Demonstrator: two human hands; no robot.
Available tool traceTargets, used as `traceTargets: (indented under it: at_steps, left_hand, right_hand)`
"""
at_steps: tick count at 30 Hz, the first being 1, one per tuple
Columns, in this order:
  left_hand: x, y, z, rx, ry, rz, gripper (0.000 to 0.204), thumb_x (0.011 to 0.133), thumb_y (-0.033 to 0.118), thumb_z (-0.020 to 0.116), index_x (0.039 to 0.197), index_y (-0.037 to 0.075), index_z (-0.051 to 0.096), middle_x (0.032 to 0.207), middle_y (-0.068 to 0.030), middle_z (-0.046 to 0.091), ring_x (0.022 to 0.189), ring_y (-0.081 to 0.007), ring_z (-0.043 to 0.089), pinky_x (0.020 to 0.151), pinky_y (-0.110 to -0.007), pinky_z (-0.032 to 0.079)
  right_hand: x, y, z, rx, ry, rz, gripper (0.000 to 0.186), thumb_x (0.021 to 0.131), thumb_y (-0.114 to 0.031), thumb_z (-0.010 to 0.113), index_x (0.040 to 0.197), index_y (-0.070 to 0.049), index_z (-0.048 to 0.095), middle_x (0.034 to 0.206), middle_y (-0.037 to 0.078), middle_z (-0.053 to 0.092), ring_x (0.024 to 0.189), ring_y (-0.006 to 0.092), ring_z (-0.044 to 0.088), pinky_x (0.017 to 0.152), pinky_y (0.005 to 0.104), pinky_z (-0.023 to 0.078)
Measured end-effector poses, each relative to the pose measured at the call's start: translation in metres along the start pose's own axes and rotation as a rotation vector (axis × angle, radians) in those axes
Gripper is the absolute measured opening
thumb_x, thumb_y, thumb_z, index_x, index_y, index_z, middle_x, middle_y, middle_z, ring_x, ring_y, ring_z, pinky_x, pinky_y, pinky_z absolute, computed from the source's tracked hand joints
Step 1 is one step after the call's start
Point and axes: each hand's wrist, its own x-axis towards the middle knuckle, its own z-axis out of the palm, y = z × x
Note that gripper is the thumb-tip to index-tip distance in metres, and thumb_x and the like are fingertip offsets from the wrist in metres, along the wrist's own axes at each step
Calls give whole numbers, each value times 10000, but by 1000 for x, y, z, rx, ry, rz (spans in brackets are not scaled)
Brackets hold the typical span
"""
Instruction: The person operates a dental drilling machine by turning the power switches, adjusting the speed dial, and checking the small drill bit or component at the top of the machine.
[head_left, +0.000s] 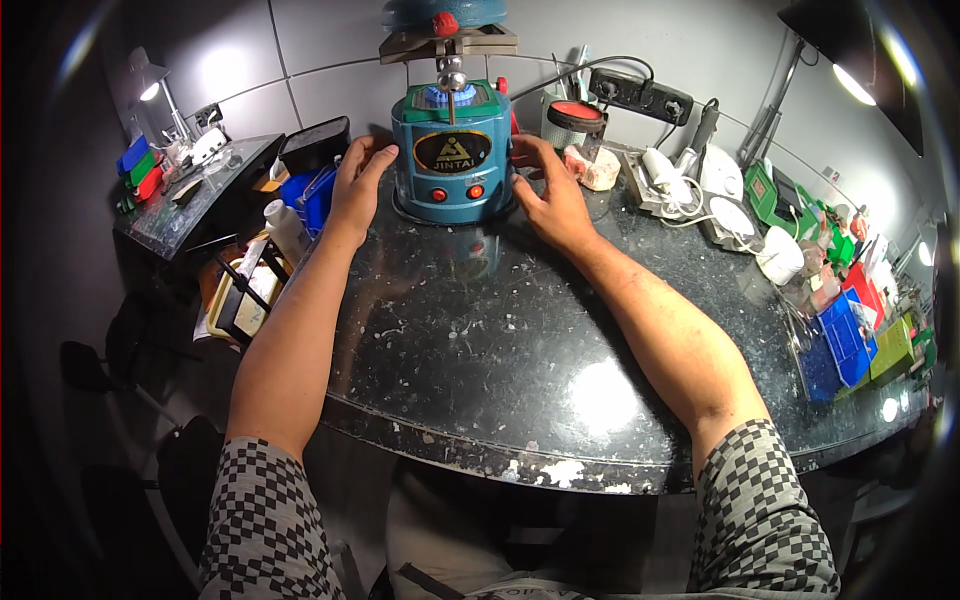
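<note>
A teal tabletop machine (452, 185) stands at the back of the black workbench (470, 340), with two red buttons, a silver ball fitting, a blue glow in its top and an upper plate (420, 42) above. My left hand (362, 185) is at its left side, fingers loosely curved; whether they touch the casing I cannot tell. My right hand (550, 195) is at the right side, fingers apart and curled near the casing, tips partly hidden. Neither hand visibly holds anything.
Right of the machine are a red-topped round item (575, 112), a pinkish cast (592, 170), a power strip (640, 92), white corded devices, a lamp (860, 85) and coloured bins (845, 340). At left are another desk (190, 210), blue bins (300, 195) and a cream tray (235, 310).
</note>
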Motion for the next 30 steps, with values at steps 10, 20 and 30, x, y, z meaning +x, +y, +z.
traceTargets:
  at_steps: [10,20,30]
  left_hand:
    - [-2,0,2,28,21,63,426,958,251,686,1283,24,530,1207,-90,613,1145,-181,561,1043,-332,402]
    - [-14,17,10,527,-227,29,1172,631,490,942,1514,3,345,1499,-214,450,1419,-328,419,1189,-426,321]
    - [-11,12,5,460,-317,-81,1240,637,476,940,1569,2,274,1514,-227,453,1424,-327,426,1192,-400,316]
  right_hand:
    - [0,3,0,-69,42,-30,413,878,-114,647,1285,-83,580,1250,149,580,1176,323,578,1039,434,437]
    - [-1,5,-2,-341,8,-28,200,881,-194,661,1034,-66,655,1081,119,599,1063,315,560,971,431,421]
    - [-4,6,6,-261,33,-56,285,914,-263,698,1074,-44,607,1060,145,595,1000,321,603,910,426,477]
